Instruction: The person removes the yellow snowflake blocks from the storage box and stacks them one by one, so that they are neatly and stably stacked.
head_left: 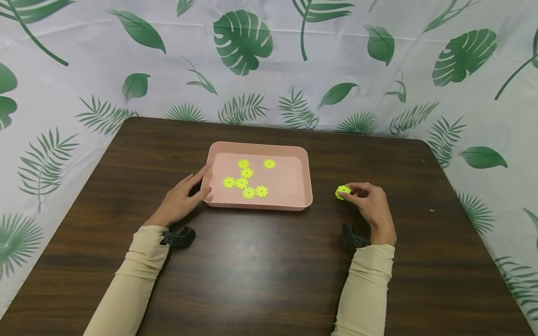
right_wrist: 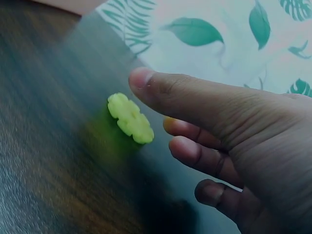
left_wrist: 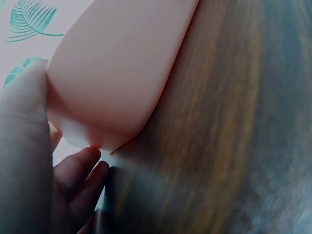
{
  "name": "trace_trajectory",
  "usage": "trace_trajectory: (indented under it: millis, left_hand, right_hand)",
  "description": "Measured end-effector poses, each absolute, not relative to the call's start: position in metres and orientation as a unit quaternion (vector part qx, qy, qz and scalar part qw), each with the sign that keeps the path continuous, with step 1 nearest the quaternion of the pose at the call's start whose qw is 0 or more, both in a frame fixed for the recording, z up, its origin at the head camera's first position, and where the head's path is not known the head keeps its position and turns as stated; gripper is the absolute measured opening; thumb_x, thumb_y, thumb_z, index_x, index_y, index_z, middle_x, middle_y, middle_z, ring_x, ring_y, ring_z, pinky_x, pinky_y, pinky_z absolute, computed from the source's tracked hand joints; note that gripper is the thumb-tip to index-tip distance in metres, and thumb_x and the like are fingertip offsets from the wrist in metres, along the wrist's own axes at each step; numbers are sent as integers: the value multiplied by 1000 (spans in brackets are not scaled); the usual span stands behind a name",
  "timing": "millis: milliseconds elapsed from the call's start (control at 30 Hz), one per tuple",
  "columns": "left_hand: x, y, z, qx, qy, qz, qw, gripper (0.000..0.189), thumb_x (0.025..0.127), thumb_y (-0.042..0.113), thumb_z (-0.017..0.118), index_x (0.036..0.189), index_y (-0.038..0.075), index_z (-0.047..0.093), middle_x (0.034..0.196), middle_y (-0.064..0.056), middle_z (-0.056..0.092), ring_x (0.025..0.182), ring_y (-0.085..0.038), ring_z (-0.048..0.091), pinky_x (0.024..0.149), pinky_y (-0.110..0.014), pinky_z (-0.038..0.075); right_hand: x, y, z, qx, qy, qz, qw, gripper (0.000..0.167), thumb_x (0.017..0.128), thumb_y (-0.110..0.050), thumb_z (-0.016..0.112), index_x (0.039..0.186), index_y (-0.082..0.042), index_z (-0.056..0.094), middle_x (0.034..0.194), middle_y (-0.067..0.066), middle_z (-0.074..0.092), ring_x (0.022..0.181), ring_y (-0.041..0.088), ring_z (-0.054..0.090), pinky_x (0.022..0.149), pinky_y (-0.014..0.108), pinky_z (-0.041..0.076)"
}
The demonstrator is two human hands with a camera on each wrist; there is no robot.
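My left hand (head_left: 178, 198) rests against the left end of a shallow pink tray (head_left: 290, 203), thumb at the front corner and straight fingers along the side. In the left wrist view its fingertips (left_wrist: 90, 155) touch the tray's outer wall (left_wrist: 122, 73). Inside the tray lie several yellow notched discs (head_left: 249, 192), most clustered left of centre. To the tray's right, my right hand (head_left: 374, 205) has its fingertips right at another yellow notched disc (head_left: 342, 190). The right wrist view shows this disc (right_wrist: 130, 118) just beyond the thumb, with thumb and fingers apart.
The tray stands on a dark wood table (head_left: 252, 270) with a glossy top. A white curtain with green leaf prints (head_left: 286, 60) hangs behind it. A small yellowish speck (head_left: 431, 210) lies on the table right of my right hand. Black wrist straps (head_left: 180, 237) sit over beige sleeves.
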State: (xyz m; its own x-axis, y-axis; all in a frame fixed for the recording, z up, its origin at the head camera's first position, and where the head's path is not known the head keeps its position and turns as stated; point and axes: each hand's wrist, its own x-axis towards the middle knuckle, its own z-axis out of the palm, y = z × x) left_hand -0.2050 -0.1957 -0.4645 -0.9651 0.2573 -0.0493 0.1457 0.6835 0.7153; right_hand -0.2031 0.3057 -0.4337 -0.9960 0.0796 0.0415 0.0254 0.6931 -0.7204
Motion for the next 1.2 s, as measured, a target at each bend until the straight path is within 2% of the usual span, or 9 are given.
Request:
trace_trajectory:
  millis: [233, 367, 533, 833, 967, 1200]
  left_hand:
    - [-205, -195, -464, 109, 917, 376, 73, 70, 105, 57, 49, 165, 44, 16, 169, -8, 28, 156, -42, 18, 112, -77, 22]
    - [-205, -195, -464, 108, 917, 376, 77, 70, 105, 56, 49, 165, 43, 15, 169, -8, 27, 156, -42, 17, 113, -77, 21]
    - [-206, -194, -464, 106, 918, 375, 81, 70, 105, 56, 48, 165, 44, 14, 169, -8, 26, 156, -42, 17, 113, -77, 21]
    - [-206, -194, -464, 103, 917, 377, 81, 70, 105, 58, 48, 164, 47, 13, 170, -7, 26, 156, -41, 16, 113, -77, 20]
    - [-206, -194, -465, 102, 917, 377, 81, 70, 105, 58, 49, 164, 47, 13, 170, -7, 26, 157, -41, 16, 113, -77, 20]
    - [-206, -195, -465, 105, 916, 379, 79, 70, 105, 57, 50, 164, 47, 14, 169, -7, 27, 156, -41, 17, 113, -78, 21]
  right_hand:
    - [-202, 310, -437, -24, -929, 370, 19, 42, 93, -27, 81, 120, 6, 74, 110, 20, 65, 88, 26, 54, 72, 25, 46]
    - [-203, 311, -440, -22, -930, 366, 15, 44, 93, -28, 81, 120, 5, 74, 109, 19, 64, 86, 26, 53, 72, 29, 45]
    - [-205, 312, -443, -17, -932, 361, 16, 42, 92, -28, 82, 119, 3, 75, 107, 18, 64, 84, 25, 54, 73, 30, 45]
    - [-206, 312, -442, -30, -929, 368, 11, 43, 92, -27, 82, 121, 4, 74, 112, 19, 65, 87, 25, 53, 74, 30, 44]
    - [-204, 311, -440, -39, -921, 386, 18, 47, 92, -32, 82, 124, 1, 74, 115, 19, 65, 89, 23, 53, 76, 28, 44]
    - [-209, 293, -433, -24, -915, 397, 62, 49, 94, -34, 79, 127, 2, 71, 115, 20, 65, 91, 23, 53, 82, 33, 44]
